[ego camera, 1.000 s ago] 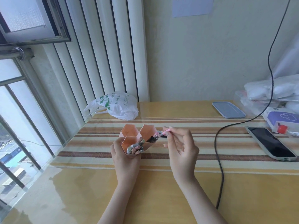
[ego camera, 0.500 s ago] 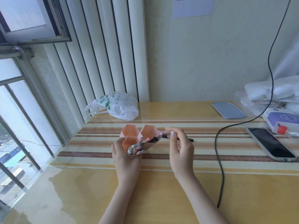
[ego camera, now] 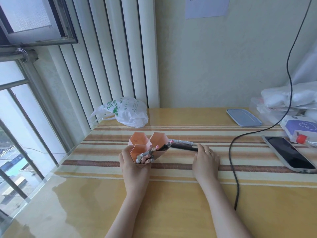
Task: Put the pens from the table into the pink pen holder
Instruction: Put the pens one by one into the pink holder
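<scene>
Head view. R hand [ego camera: 205, 158]: fingertips [ego camera: 199, 146] down on the black pen [ego camera: 184, 148], not closed round it; grip not yet made, by the look. Pen flat on the table [ego camera: 171, 203], just R of the pink pen holder [ego camera: 148, 146]; patterned pen [ego camera: 182, 142] lies just behind it. L hand [ego camera: 133, 164] wrapped round holder's near side, holder tipped toward the R hand, several pens already in near cells.

Risks (judged): pen rolls off under fingertips w/o proper pinch; lifting could nudge the patterned pen away; tilted holder may spill loaded pens if L grasp slackens. Cable [ego camera: 231, 160] well R of holder, could snag wrist.
</scene>
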Demonstrator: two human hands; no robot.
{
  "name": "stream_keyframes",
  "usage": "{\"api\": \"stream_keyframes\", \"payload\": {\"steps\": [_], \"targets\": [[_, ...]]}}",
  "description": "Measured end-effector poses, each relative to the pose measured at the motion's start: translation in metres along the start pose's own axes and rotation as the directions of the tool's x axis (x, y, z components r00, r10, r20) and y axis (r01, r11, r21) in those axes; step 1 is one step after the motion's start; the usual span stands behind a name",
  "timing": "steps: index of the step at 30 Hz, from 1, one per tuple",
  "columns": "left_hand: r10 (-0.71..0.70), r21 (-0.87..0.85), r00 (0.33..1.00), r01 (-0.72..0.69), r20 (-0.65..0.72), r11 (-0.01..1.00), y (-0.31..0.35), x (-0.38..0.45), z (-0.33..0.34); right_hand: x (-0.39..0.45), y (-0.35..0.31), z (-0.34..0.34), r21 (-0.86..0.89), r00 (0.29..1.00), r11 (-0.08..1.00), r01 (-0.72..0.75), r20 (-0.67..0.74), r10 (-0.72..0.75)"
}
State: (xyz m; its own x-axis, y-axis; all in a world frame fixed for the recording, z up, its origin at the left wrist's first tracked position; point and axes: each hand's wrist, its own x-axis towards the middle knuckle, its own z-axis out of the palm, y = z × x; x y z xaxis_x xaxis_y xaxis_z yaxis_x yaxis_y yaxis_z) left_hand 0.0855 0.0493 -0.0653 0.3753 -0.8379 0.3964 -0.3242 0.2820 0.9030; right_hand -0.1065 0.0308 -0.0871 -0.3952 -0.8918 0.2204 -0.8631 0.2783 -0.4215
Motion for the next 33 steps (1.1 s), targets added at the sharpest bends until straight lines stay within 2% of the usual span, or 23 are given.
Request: {"api": "stream_keyframes", "payload": {"steps": [7,12,16,18,19,20,22,26,29,33], "targets": [[0.021,0.005,1.000,-0.021,-0.007,1.000,-0.001,0.000,0.001,0.001,0.000,-0.004,0.177,0.994,0.984,-0.002,-0.108,0.021],[0.040,0.009,0.999,-0.040,-0.014,0.999,-0.002,0.000,0.001,0.000,0.003,-0.008,0.080,0.994,0.994,-0.074,-0.078,0.080],[0.035,0.030,0.999,-0.035,-0.009,0.999,-0.004,0.000,0.001,-0.001,0.004,-0.009,0.060,0.994,0.996,-0.068,-0.078,0.072],[0.030,0.031,1.000,-0.030,-0.007,0.999,-0.004,0.001,0.001,0.000,0.005,-0.008,0.106,0.995,0.994,-0.033,-0.090,0.042],[0.032,0.033,0.999,-0.032,-0.007,0.999,-0.004,0.001,0.001,0.001,0.005,-0.007,0.189,0.994,0.982,0.000,-0.105,0.020],[0.038,0.034,0.999,-0.037,-0.007,0.999,-0.004,0.001,0.001,0.002,0.005,-0.008,0.326,0.993,0.945,0.033,-0.116,0.005],[0.037,0.030,0.999,-0.037,-0.006,0.999,-0.004,0.001,0.001,0.001,0.002,-0.015,0.619,0.995,0.784,0.048,-0.096,0.015],[0.021,0.004,1.000,-0.021,0.002,1.000,-0.002,0.000,0.000,-0.001,-0.006,-0.026,0.891,0.999,0.453,-0.015,-0.010,0.053],[0.017,0.000,1.000,-0.017,-0.004,1.000,-0.001,0.000,0.001,-0.002,-0.010,-0.032,0.992,0.996,0.092,-0.082,0.078,0.046],[0.030,0.020,0.999,-0.029,-0.012,0.999,-0.002,0.000,0.001,-0.004,-0.013,-0.045,0.981,0.997,-0.183,-0.067,0.070,0.009]]}}
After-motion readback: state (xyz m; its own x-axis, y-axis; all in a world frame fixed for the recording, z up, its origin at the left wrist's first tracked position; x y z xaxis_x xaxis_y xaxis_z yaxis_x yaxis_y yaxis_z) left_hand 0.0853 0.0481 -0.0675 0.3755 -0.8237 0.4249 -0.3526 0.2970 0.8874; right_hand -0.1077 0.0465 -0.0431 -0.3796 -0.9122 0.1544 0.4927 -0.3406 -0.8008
